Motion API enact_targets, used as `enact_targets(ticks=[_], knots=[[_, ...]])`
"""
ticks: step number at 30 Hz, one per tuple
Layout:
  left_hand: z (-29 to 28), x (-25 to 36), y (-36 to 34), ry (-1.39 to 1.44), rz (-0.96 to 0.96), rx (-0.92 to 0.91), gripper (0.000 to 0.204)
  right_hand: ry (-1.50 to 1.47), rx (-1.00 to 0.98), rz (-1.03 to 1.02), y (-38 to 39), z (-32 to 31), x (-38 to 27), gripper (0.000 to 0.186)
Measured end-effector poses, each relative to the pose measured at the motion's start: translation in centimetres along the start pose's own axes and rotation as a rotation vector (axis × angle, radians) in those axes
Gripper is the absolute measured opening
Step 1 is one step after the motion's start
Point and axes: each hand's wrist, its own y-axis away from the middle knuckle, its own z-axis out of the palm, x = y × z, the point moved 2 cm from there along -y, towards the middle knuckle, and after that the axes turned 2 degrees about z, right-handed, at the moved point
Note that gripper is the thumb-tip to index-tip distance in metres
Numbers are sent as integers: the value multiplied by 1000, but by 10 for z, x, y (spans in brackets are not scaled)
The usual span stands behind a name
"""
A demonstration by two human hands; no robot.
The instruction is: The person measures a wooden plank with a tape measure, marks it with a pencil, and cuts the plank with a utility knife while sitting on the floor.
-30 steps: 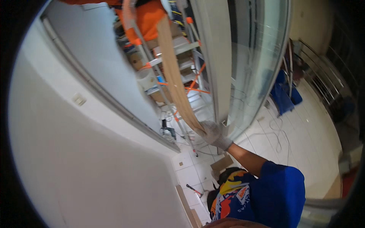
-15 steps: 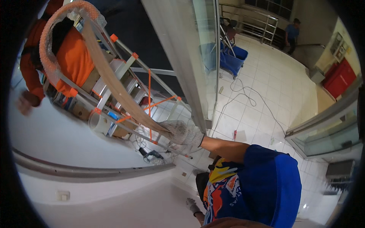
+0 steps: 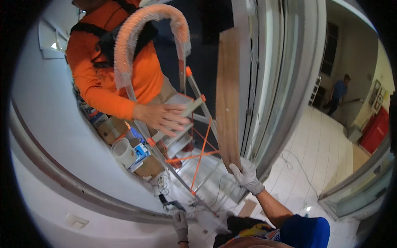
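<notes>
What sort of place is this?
Likely a building interior under renovation: a stepladder, a wooden plank in the right hand and what looks like a power drill point that way.

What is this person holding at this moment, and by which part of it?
The grey-gloved right hand grips a long, flat, brown wooden plank by its lower end; no held thing shows in the grey-gloved left hand.
</notes>
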Motion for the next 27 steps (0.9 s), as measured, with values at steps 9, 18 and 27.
enact_targets(ticks=[9,18,27], knots=[[67,115,-148,4,447,266,38,-101,-65,61,-58,8,-9,23],[76,160,-236,80,438,345,77,-124,-76,-3,-97,22,-15,29],[69,158,-242,64,269,187,77,-381,-115,80,-122,32,-71,38]])
